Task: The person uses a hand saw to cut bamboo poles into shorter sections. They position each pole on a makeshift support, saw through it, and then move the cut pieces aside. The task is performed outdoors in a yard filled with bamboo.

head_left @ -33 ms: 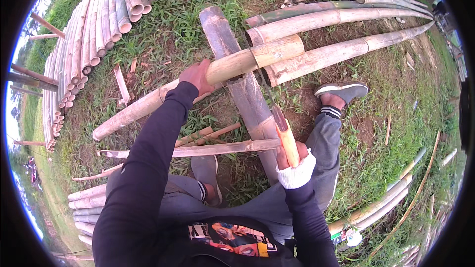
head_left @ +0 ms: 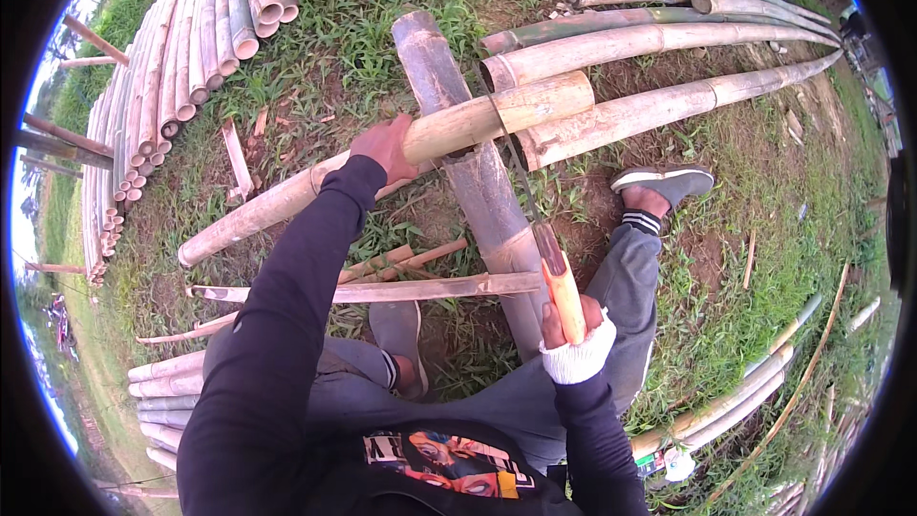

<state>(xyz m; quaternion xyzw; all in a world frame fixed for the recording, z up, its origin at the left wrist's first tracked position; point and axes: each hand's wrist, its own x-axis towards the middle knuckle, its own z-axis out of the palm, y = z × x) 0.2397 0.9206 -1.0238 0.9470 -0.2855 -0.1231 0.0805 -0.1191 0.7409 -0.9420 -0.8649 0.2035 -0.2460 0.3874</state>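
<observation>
A pale bamboo pole (head_left: 478, 124) lies slantwise across a thicker, weathered bamboo log (head_left: 478, 196) on the grass. My left hand (head_left: 384, 146) is closed round the pole, left of where the two cross. In my right hand (head_left: 589, 313), which has a white cuff at the wrist, is the orange wooden handle of a hand saw (head_left: 564, 291). Its long thin blade crosses the pole just right of the log; how deep it sits in the bamboo I cannot tell. The pole's right end reaches past the blade.
Several bamboo poles (head_left: 659, 38) lie at the upper right, one (head_left: 669, 115) close to the pole's right end. Stacked poles (head_left: 177, 57) fill the upper left. A split bamboo strip (head_left: 430, 289) crosses before my legs. My shoe (head_left: 669, 182) stands right of the log.
My right hand has drawn the saw slightly back toward me and to the right. My left hand keeps its hold on the bamboo pole.
</observation>
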